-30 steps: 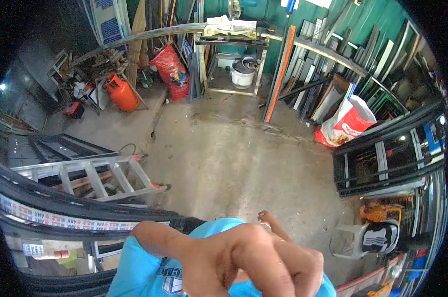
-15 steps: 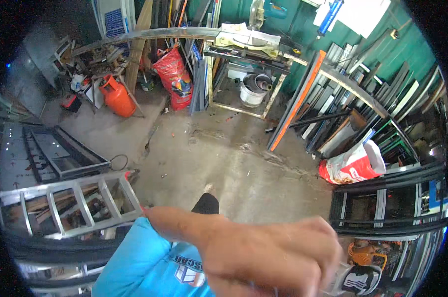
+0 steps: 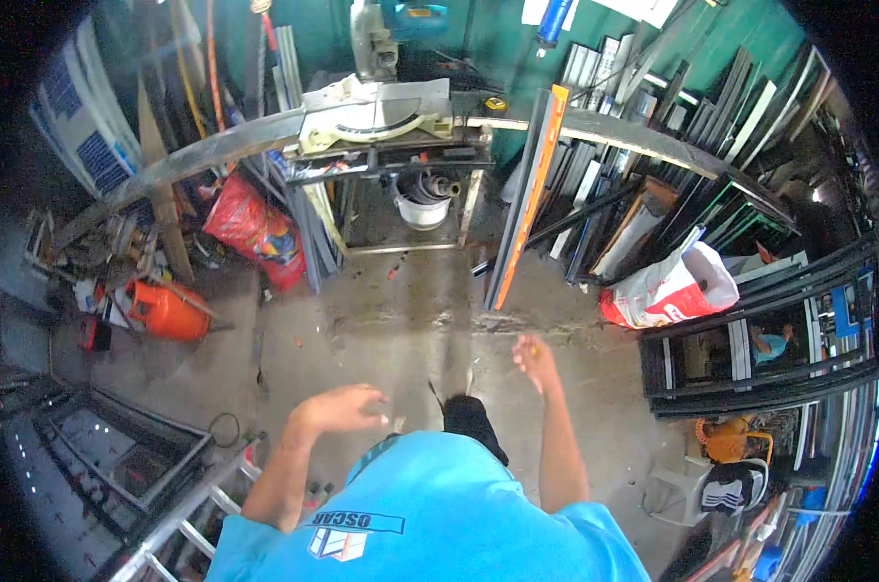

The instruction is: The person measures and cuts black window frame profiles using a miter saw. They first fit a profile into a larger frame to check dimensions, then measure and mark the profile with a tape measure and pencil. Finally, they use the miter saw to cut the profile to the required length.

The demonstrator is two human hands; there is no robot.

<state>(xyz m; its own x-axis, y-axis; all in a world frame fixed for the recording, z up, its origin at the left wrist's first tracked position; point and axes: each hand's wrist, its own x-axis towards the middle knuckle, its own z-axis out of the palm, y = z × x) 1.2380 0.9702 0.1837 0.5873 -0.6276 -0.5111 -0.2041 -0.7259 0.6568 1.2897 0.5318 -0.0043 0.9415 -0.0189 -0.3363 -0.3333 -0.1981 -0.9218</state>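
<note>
My left hand (image 3: pixel 347 407) hangs in front of my blue shirt (image 3: pixel 430 514) with its fingers loosely apart and nothing in it. My right hand (image 3: pixel 535 359) is raised a little further out over the concrete floor (image 3: pixel 381 330), also empty and slightly blurred. My dark shoe (image 3: pixel 471 419) shows between the two arms. Ahead stands a mitre saw (image 3: pixel 381 107) on a metal stand, with a long grey metal bar (image 3: pixel 614 131) lying across it. An orange-edged profile (image 3: pixel 525 204) leans beside the stand.
A white bucket (image 3: pixel 422 209) sits under the stand. A red sack (image 3: pixel 255 228) and an orange gas cylinder (image 3: pixel 168 310) lie at the left. An aluminium ladder (image 3: pixel 182 514) is at lower left. Dark window frames (image 3: pixel 760 373) and a white-and-red bag (image 3: pixel 667 291) stand at the right.
A hand that filled the lower view close to the camera has dropped away; both arms now show in front of my body. The saw stand has come nearer and more central.
</note>
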